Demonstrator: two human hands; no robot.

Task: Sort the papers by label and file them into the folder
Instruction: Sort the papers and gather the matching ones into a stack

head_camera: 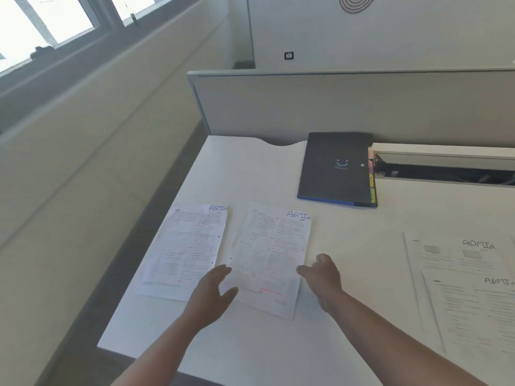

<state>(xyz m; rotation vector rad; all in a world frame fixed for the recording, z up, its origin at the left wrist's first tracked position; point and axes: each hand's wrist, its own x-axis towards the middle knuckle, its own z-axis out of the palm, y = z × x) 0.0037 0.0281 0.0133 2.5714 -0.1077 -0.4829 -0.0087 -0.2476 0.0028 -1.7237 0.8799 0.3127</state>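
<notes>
Head view: left hand and right hand spread, holding nothing, flanking middle ADMIN sheet flat on surface, folder beyond; likely light, floppy, best pinched at both long edges.

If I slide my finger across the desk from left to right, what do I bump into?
Left ADMIN paper → left hand → middle ADMIN paper → right hand → ADMIN papers at the right edge.

Bright window daylight, soft blur
</notes>
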